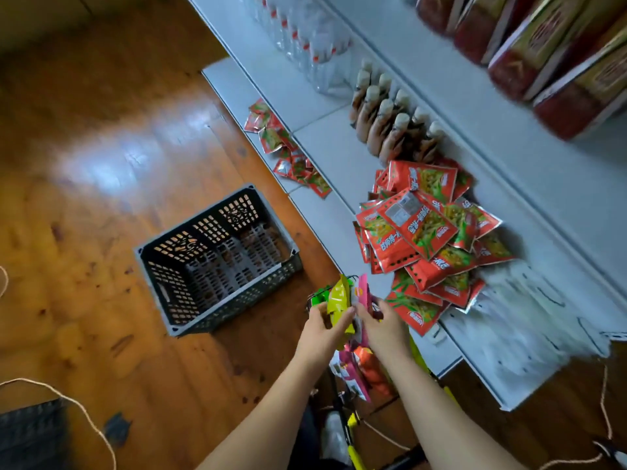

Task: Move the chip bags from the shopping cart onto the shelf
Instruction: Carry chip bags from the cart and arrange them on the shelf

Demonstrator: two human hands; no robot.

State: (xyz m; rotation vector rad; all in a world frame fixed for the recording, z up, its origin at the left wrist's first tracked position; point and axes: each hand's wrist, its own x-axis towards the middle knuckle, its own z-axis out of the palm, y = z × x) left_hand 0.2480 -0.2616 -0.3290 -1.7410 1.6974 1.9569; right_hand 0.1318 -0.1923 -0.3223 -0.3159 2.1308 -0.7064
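— While the cart [353, 432] sits low down with pink and orange bags [364, 374] inside, what do the hands hold?
— The left hand [324, 325] grips a yellow bag [339, 298]. The right hand [381, 320] pinches a pink bag [362, 290].
— And farther up?
— Red packets [424, 232] are piled on the white shelf [325, 150].

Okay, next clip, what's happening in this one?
A person is stocking a white shelf. The left hand grips a yellow chip bag and the right hand holds a pink one, above more bags below. A pile of red packets lies on the shelf. A grey crate sits on the floor.
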